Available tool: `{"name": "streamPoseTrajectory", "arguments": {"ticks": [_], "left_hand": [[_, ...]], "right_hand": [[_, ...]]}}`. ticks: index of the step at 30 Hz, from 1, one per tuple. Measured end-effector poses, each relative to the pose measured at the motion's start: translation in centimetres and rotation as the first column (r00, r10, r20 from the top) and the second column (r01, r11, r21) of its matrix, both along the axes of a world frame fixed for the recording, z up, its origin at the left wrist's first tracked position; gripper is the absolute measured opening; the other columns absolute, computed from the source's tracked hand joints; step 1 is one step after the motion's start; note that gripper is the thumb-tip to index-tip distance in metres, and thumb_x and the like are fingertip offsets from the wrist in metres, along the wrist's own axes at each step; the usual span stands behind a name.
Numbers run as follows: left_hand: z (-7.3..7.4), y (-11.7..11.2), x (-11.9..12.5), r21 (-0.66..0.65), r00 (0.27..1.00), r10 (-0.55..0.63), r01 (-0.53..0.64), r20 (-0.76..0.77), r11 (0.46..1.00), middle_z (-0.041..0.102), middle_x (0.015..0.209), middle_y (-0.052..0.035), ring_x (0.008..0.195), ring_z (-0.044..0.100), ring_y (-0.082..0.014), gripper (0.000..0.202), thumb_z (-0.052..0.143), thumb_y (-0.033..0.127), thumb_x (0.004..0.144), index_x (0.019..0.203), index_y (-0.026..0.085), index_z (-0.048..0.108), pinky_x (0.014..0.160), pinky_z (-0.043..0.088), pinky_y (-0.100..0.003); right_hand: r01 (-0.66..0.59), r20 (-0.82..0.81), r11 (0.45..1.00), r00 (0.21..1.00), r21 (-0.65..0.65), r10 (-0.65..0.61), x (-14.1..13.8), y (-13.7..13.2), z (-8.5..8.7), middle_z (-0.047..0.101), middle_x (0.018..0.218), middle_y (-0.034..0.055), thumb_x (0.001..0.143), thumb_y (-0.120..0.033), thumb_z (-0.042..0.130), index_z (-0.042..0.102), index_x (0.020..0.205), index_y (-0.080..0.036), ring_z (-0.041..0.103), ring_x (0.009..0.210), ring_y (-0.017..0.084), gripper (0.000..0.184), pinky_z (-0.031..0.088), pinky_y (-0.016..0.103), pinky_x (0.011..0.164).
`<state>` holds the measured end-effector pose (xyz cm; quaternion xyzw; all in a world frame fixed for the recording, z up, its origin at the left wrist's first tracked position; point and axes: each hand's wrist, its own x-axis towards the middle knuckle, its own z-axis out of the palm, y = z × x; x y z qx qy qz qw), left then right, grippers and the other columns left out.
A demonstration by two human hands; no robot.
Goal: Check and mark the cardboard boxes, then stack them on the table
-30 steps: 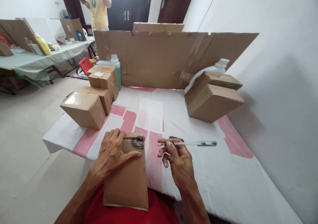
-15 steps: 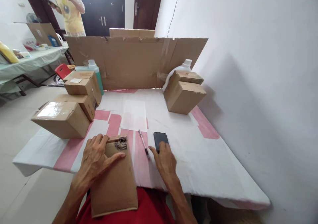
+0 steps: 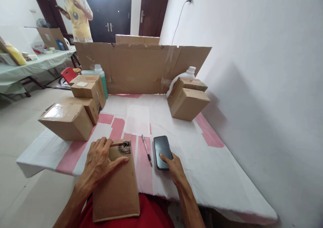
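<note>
My left hand [image 3: 101,160] grips the upper left edge of a brown cardboard piece [image 3: 118,191], thumb across its face and fingers at its edge. The cardboard lies over the table's front edge and my lap, with a black scribbled mark near its top. My right hand [image 3: 175,167] holds a black smartphone [image 3: 162,147] by its lower right side. Its thumb rests on the dark screen, and the other fingers are mostly hidden behind the phone. Between the cardboard and the phone lies a pen [image 3: 147,150], touched by neither hand. Beyond the pen is a white paper sheet [image 3: 137,120].
Cardboard boxes [image 3: 67,120] and a green bottle [image 3: 104,83] line the table's left side. More boxes [image 3: 190,103] and a white jug [image 3: 186,73] stand at the right. A tall cardboard panel [image 3: 138,68] closes the back; a person [image 3: 80,19] stands beyond it.
My right hand has shifted from lying over the phone to gripping its right side, thumb on the screen. The phone has turned slightly and come nearer. My left hand stays on the cardboard.
</note>
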<state>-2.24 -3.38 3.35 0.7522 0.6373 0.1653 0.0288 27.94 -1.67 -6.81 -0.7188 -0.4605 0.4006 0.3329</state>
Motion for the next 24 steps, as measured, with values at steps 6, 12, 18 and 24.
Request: {"name": "streamPoseTrajectory", "arguments": {"ticks": [6,12,18,24], "left_hand": [[0.0,0.0,0.5,0.022,1.0,-0.017,0.017,0.001,1.0,0.065,0.101,-0.01,0.095,0.061,-0.0326,0.057,0.064,0.075,0.084,0.099,0.02,0.061,0.091,0.049,-0.05],[0.0,-0.3,0.6,0.024,1.0,-0.011,0.011,-0.026,1.0,0.065,0.101,-0.0105,0.097,0.061,-0.034,0.043,0.069,0.059,0.087,0.1,0.019,0.061,0.089,0.049,-0.048],[0.7,-0.5,0.6,-0.057,0.999,0.018,-0.02,-0.032,0.998,0.065,0.095,-0.0113,0.089,0.06,-0.0324,0.011,0.058,0.027,0.089,0.097,0.021,0.063,0.082,0.048,-0.044],[0.4,-0.1,0.7,-0.016,0.997,0.019,-0.02,-0.073,1.0,0.064,0.092,-0.0121,0.09,0.06,-0.033,0.012,0.051,0.019,0.089,0.086,0.022,0.062,0.083,0.047,-0.044]], "right_hand": [[0.128,-0.84,0.987,0.542,0.094,0.01,-3.6,-4.0,6.6,0.074,0.127,0.0127,0.081,-0.045,0.084,0.064,0.131,-0.021,0.077,0.098,0.031,0.059,0.062,0.044,0.081],[-0.255,-0.989,0.958,0.029,0.132,0.144,-8.6,-5.9,11.7,0.075,0.126,0.0186,0.096,-0.073,0.05,0.074,0.125,-0.013,0.076,0.094,0.029,0.071,0.062,0.042,0.078],[-0.454,-0.989,0.878,-0.056,0.149,0.139,-11.0,-6.5,11.6,0.078,0.115,0.0176,0.103,-0.062,0.043,0.074,0.124,-0.011,0.076,0.085,0.026,0.064,0.059,0.042,0.081],[-0.45,-0.995,0.888,-0.022,0.098,0.099,-11.4,-6.7,11.4,0.079,0.104,0.0192,0.1,-0.062,0.047,0.076,0.117,-0.007,0.075,0.081,0.027,0.064,0.059,0.042,0.079]]}}
